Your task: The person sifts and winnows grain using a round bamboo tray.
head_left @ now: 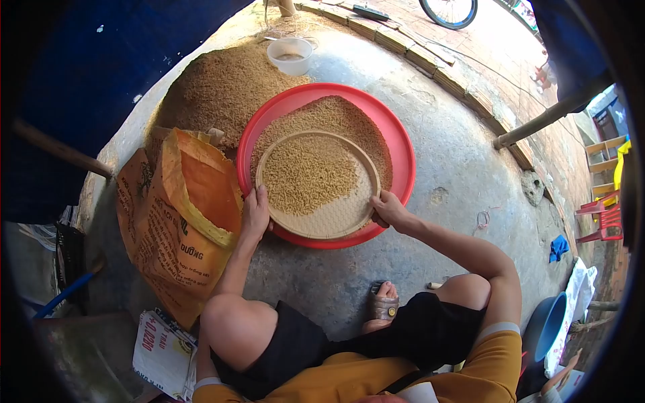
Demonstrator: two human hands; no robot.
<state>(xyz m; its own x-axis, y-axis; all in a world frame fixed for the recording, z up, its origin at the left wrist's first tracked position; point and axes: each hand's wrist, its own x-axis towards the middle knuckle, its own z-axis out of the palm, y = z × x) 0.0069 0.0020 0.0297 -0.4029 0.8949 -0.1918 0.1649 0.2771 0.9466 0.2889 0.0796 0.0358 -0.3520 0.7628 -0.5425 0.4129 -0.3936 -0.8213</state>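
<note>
- over round red plastic basin (405, 151): round tan woven tray (349, 211), loose golden grain (306, 171) inside
- left hand (256, 212) clamped on rim at 8 o'clock, right hand (392, 209) at 4
- probably light, springy; grip opposite rims

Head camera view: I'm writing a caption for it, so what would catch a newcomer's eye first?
The big red basin in the middle stands out, with a round woven tray of pale grains held over it by the left hand and right hand. Left of the basin sits an open orange sack, and beyond that a large brown heap covers the floor.
</note>
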